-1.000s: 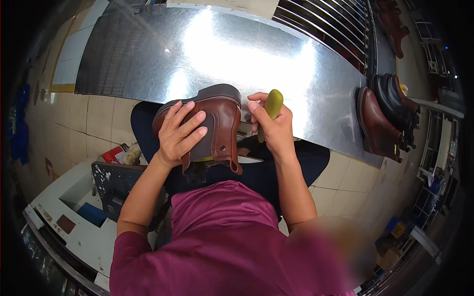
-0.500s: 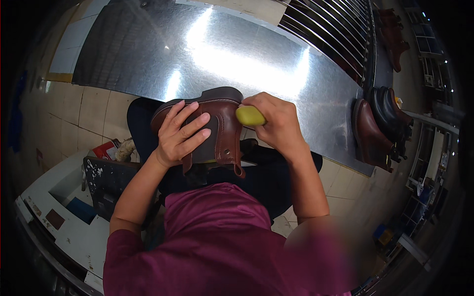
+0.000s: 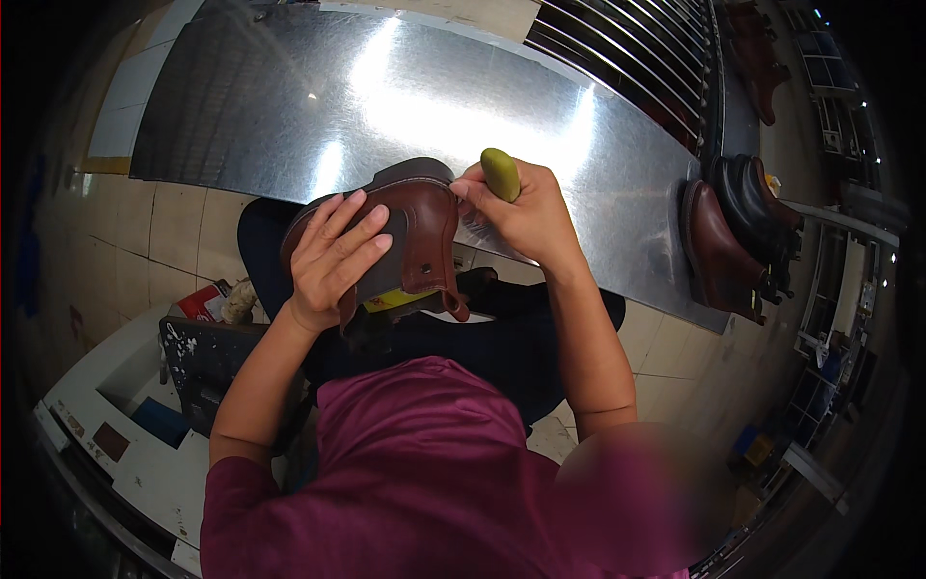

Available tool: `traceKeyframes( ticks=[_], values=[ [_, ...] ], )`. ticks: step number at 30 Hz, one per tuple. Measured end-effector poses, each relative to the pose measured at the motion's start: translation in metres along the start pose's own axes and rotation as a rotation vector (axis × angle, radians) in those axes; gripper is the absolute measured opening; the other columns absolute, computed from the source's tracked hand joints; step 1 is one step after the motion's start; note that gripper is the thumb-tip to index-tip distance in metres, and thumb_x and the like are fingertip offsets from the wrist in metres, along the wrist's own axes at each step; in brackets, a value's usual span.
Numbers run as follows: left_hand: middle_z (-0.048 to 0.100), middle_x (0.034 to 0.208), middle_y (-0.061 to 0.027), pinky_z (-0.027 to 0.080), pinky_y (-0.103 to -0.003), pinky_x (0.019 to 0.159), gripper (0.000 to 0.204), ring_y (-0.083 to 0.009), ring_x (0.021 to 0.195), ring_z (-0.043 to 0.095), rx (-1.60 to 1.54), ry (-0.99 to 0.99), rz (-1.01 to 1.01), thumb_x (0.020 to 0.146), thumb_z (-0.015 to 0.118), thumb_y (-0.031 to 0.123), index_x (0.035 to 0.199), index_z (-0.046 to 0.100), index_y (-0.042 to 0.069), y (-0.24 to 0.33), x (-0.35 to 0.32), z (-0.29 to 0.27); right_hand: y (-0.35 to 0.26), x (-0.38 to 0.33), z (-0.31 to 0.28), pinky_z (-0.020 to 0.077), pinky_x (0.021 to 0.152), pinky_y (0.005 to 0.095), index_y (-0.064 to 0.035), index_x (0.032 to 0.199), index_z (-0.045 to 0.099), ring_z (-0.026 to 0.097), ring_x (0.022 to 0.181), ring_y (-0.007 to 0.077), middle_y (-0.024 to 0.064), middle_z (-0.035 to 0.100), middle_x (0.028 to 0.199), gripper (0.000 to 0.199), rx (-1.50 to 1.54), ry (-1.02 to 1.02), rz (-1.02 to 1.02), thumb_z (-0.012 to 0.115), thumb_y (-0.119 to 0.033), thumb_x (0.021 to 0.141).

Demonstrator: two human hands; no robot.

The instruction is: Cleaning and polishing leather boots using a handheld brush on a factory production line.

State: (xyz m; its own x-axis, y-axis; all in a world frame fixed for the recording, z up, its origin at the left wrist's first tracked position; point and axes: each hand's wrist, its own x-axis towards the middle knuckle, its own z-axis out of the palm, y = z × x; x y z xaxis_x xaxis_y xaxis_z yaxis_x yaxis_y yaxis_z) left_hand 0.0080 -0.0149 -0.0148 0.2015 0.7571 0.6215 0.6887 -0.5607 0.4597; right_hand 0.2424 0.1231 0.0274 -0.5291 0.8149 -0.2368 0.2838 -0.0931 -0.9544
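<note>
A brown leather ankle boot (image 3: 434, 217) lies on its side above my lap, its dark sole turned toward the bench and its toe to the left. My left hand (image 3: 333, 251) grips it, fingers spread across the dark side panel. Something yellow (image 3: 386, 300) shows inside the boot's opening. In my right hand (image 3: 531, 212) is a tool with a rounded green handle (image 3: 500, 174), the handle sticking up past the fist. Thumb and fingertips are pinched close to the boot's heel edge, and the tool's working end is hidden there.
A shiny metal bench (image 3: 241, 116) stretches across in front of me, with a rack of metal bars (image 3: 627, 58) behind it. More brown boots (image 3: 709, 241) and black boots (image 3: 743, 203) stand at its right end. A pale machine table (image 3: 116, 434) is at my left.
My right hand has turned, so the green handle now points away from me rather than to the left. The boot has tipped a little, showing more of the yellow inside.
</note>
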Motion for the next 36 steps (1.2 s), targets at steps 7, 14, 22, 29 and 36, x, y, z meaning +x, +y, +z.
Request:
traceKeyframes(
  ticks=[7, 14, 22, 29, 36],
  values=[
    [0.068, 0.128, -0.0186, 0.046, -0.055, 0.105, 0.028, -0.0427, 0.122, 0.063, 0.019, 0.007, -0.009, 0.099, 0.051, 0.016, 0.12, 0.065, 0.006, 0.001, -0.003, -0.003, -0.003, 0.008, -0.006, 0.0492, 0.064, 0.027, -0.0015, 0.094, 0.072, 0.062, 0.069, 0.0101, 0.0033, 0.067, 0.074, 0.015, -0.225, -0.093, -0.166, 0.075, -0.016, 0.092],
    [0.066, 0.135, -0.0069, 0.044, -0.053, 0.109, 0.029, -0.0363, 0.126, 0.06, 0.083, -0.055, 0.02, 0.096, 0.058, 0.024, 0.123, 0.065, 0.017, 0.013, -0.006, -0.005, -0.004, -0.004, 0.003, 0.0492, 0.055, 0.0224, -0.0037, 0.118, 0.069, 0.06, 0.067, 0.0088, 0.0012, 0.067, 0.084, 0.029, 0.051, -0.022, 0.068, 0.075, -0.017, 0.092],
    [0.067, 0.13, -0.0055, 0.045, -0.047, 0.105, 0.033, -0.0274, 0.121, 0.06, 0.077, -0.152, 0.038, 0.083, 0.065, 0.014, 0.115, 0.072, 0.017, 0.017, 0.021, -0.018, 0.02, -0.019, -0.011, 0.0533, 0.056, 0.0277, 0.0022, 0.124, 0.062, 0.069, 0.07, 0.0176, 0.0126, 0.071, 0.096, 0.039, 0.285, 0.048, 0.144, 0.067, -0.027, 0.098],
    [0.068, 0.129, -0.0117, 0.046, -0.052, 0.104, 0.039, -0.0351, 0.123, 0.061, -0.087, -0.249, -0.059, 0.082, 0.066, 0.007, 0.121, 0.069, 0.005, 0.003, 0.055, -0.023, 0.022, 0.025, -0.01, 0.0402, 0.045, 0.0289, -0.0058, 0.116, 0.056, 0.047, 0.047, 0.0129, -0.0016, 0.041, 0.059, 0.041, 1.105, 0.395, -0.084, 0.061, -0.044, 0.101],
    [0.071, 0.123, -0.0139, 0.046, -0.054, 0.105, 0.03, -0.0373, 0.12, 0.064, -0.105, -0.24, -0.096, 0.09, 0.059, 0.004, 0.118, 0.07, 0.004, -0.004, 0.057, -0.015, 0.012, 0.061, 0.003, 0.0361, 0.044, 0.029, -0.0088, 0.11, 0.054, 0.041, 0.043, 0.012, -0.0027, 0.038, 0.055, 0.034, 1.204, 0.3, -0.175, 0.054, -0.042, 0.105]
  ],
)
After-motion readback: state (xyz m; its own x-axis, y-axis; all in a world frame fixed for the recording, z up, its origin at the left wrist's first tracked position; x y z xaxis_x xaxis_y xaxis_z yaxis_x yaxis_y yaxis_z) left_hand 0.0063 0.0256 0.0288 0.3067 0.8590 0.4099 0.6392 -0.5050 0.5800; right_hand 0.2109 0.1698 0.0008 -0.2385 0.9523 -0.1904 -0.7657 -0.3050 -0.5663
